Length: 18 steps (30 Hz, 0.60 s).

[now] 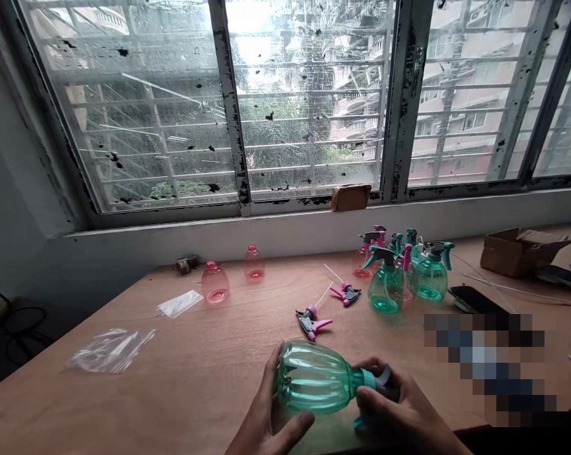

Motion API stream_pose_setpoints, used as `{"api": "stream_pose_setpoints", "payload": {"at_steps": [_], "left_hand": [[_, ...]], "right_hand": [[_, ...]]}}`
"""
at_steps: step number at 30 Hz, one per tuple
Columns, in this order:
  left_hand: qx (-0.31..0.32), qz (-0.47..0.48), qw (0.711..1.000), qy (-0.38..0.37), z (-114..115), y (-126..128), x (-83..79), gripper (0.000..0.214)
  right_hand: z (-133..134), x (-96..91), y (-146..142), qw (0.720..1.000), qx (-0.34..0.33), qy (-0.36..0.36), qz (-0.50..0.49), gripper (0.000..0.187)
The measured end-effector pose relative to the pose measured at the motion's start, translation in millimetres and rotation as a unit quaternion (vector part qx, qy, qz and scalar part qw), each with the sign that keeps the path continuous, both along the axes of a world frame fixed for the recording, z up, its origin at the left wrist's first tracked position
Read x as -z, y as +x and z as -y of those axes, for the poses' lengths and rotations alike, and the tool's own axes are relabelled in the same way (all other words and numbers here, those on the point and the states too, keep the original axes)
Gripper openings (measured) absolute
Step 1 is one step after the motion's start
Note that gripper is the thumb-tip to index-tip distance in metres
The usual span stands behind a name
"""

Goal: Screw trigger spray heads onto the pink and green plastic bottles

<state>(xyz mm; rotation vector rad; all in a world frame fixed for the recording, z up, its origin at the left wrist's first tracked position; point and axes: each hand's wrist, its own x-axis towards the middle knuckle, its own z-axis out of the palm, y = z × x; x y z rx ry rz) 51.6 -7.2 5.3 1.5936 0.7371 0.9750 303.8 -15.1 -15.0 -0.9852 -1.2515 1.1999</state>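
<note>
A clear green spray bottle point(316, 377) lies sideways between my hands above the near edge of the table. My left hand point(272, 404) is wrapped around its base, thumb in front and fingers behind. At the neck, my right hand point(399, 404) grips the teal collar and dark grey spray head point(387, 382); a bit of teal trigger shows beneath the fingers. Just beyond the bottle lie two pink and grey spray heads, a nearer one point(311, 322) and a farther one point(346, 294), each with a thin white tube.
Two pink bottles without heads, one nearer point(215, 283) and one by the wall point(254, 264), stand left of centre. Plastic bags point(112, 349) lie at left. Assembled green bottles point(386, 287) and pink ones cluster at right, near a phone point(482, 302) and a cardboard box point(510, 253).
</note>
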Motion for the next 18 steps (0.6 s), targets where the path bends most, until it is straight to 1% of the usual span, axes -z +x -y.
{"api": "stream_pose_setpoints", "payload": {"at_steps": [7, 14, 16, 18], "left_hand": [[-0.005, -0.005, 1.0, 0.007, -1.2, -0.2, 2.4, 0.085], [-0.015, -0.011, 1.0, 0.002, 1.2, -0.4, -1.4, 0.086], [-0.018, -0.028, 0.999, 0.002, 2.2, -1.1, -1.8, 0.089], [-0.03, -0.031, 0.999, 0.004, 2.3, -1.5, -1.0, 0.097]], "right_hand": [[-1.3, 3.1, 1.5, 1.0, -0.006, -0.005, 0.004, 0.046], [-0.1, -0.1, 1.9, 1.0, -0.012, -0.007, 0.001, 0.044], [0.2, -0.4, 2.1, 1.0, -0.012, -0.001, 0.007, 0.043], [0.3, 0.0, 2.2, 1.0, -0.009, 0.001, 0.012, 0.043]]}}
